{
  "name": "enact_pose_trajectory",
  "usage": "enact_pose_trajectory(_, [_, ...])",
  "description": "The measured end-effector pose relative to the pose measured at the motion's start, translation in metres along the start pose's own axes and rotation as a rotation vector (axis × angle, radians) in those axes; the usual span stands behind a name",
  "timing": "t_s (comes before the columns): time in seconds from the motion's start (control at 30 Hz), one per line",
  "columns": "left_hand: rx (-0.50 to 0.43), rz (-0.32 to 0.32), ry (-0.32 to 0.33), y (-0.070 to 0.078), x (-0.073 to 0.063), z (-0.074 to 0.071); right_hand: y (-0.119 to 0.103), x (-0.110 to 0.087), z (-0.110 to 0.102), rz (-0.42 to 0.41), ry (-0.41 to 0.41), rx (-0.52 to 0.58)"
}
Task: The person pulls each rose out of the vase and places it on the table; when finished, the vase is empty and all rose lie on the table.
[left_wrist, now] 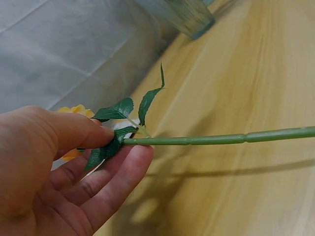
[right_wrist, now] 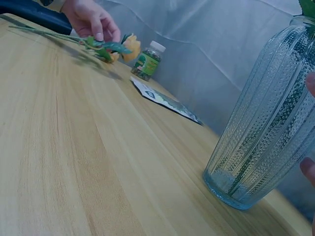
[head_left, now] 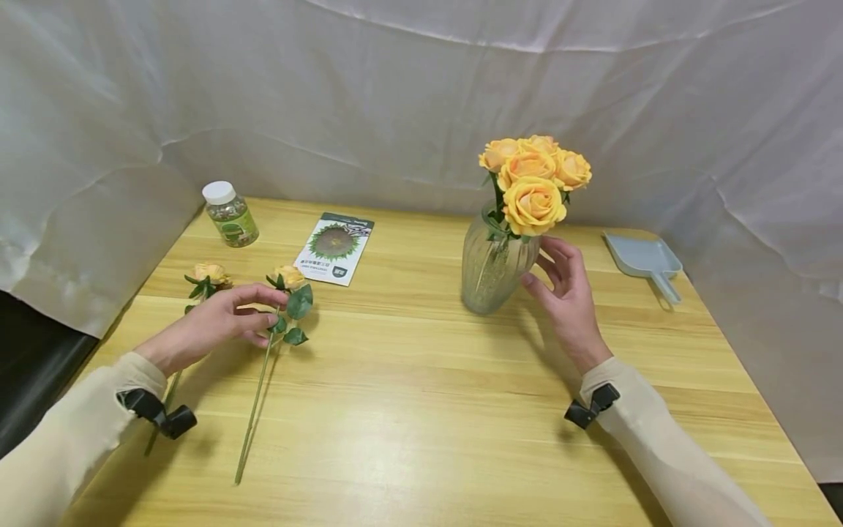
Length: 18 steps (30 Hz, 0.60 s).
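Note:
My left hand [head_left: 227, 318] pinches the green stem of an artificial yellow rose [head_left: 260, 391] just below its bloom, between thumb and fingers. In the left wrist view, leaves [left_wrist: 114, 110] stick out around the pinch, and the stem [left_wrist: 216, 138] runs off to the right. A second yellow rose [head_left: 209, 274] lies under and beyond that hand, partly hidden by the wrist. On the right stands a ribbed clear glass vase [head_left: 490, 267] with several yellow roses [head_left: 532, 176] in it. My right hand [head_left: 568, 293] holds the vase's right side, thumb in front; some fingertips are hidden.
A white-capped jar [head_left: 230, 216] with a green label stands at the back left. Near it a seed packet [head_left: 334, 249] lies flat. A light blue dustpan [head_left: 642, 256] lies at the far right. Grey-white cloth [head_left: 395, 95] borders the wooden table [head_left: 421, 410].

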<state>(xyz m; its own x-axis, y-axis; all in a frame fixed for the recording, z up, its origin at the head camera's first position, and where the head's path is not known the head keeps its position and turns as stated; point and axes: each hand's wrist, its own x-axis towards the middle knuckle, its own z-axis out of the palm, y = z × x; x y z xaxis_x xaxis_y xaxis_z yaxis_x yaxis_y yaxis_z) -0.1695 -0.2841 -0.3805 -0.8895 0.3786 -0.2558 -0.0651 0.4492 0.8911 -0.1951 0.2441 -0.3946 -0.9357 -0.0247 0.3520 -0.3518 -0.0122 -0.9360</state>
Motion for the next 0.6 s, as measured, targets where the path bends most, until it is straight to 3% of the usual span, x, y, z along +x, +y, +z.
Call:
enact_pose_trajectory(0.23, [0.050,-0.052,-0.001,-0.012,-0.002,0.002,0.000,0.000,0.000,-0.002,-0.001,0.002])
enact_pose_trajectory(0.6, [0.003,-0.023,-0.019,-0.026,0.000,0.003,-0.001,0.000,0.000,0.005,-0.002,0.004])
